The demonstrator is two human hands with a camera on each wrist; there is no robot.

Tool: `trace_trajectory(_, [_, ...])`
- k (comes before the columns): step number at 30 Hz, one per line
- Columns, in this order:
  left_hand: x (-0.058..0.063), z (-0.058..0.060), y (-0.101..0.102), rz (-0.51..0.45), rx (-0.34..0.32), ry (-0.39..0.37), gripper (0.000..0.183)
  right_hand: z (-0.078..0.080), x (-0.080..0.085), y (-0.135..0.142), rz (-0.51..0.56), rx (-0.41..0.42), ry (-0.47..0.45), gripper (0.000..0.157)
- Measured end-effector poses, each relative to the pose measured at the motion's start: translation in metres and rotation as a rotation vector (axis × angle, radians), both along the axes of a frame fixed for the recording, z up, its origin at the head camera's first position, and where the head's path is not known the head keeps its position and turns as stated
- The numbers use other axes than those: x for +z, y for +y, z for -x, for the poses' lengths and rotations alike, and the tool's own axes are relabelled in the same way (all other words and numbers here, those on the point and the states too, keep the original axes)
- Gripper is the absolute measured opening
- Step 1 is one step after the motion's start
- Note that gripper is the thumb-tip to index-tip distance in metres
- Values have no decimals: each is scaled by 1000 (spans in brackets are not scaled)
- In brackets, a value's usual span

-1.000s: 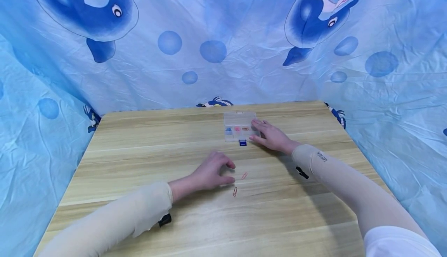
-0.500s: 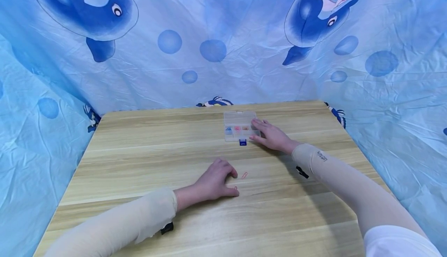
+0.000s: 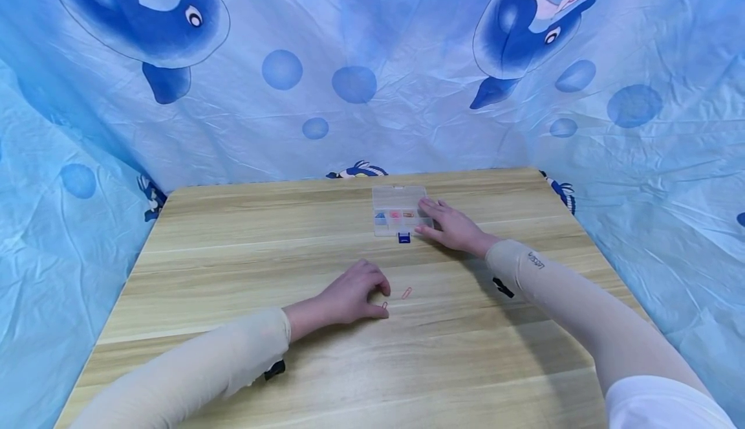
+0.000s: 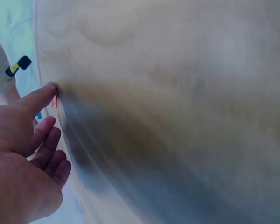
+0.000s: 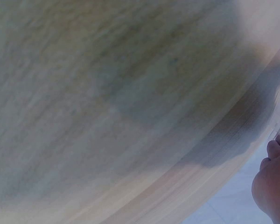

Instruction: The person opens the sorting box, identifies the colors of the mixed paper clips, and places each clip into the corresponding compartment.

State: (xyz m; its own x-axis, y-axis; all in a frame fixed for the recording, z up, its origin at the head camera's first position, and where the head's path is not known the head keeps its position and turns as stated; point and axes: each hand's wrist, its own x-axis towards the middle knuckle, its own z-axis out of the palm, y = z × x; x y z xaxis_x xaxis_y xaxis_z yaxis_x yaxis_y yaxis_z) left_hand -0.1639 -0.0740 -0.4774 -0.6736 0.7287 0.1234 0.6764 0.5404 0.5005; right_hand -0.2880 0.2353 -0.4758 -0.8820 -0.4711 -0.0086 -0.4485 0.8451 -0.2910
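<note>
In the head view my left hand (image 3: 352, 293) is low over the table, thumb and forefinger apart. A small red paper clip (image 3: 385, 305) lies by its thumb tip, which seems to touch it; the left wrist view shows red clips (image 4: 56, 100) close to the extended thumb. Just right of the forefinger lies a pinkish-red paper clip (image 3: 407, 293). My right hand (image 3: 456, 228) holds the right end of a clear plastic compartment box (image 3: 381, 230), lid raised back, thumb at the front and fingers behind. Blue, pink and orange-red pieces sit in separate compartments.
The wooden table (image 3: 244, 222) reaches back to a blue dolphin-print curtain (image 3: 407, 125), which also hangs along both sides. A dark blue latch (image 3: 404, 238) sticks out from the box's front. Wrist straps with dark parts sit under both sleeves.
My left hand moved right and toward me, its thumb reaching the nearer paper clip, then drew back left with that clip shifting left and away from me. The right hand and box stayed put.
</note>
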Motion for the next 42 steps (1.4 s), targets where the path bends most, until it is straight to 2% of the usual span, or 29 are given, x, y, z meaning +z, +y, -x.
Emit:
trace_trajectory(7, [0, 16, -8, 11, -25, -4, 27, -1, 1, 0, 0, 5, 2, 84])
trace_trajectory(11, [3, 22, -11, 5, -32, 6, 27, -1, 1, 0, -1, 6, 0, 85])
trace_trajectory(15, [6, 24, -13, 1, -24, 26, 27, -1, 1, 1, -1, 8, 5, 86])
trace_trajectory(21, [4, 21, -13, 16, -20, 4, 30, -1, 1, 1, -6, 7, 6, 86])
trace_trajectory(28, [2, 25, -16, 15, -9, 11, 21, -1, 2, -1, -19, 4, 0, 86])
trace_trajectory(34, [2, 31, -20, 19, -33, -19, 18, -1, 3, -2, -26, 5, -2, 85])
trace_trajectory(42, [3, 34, -24, -62, -59, -126, 20, -1, 4, -2, -19, 5, 0, 85])
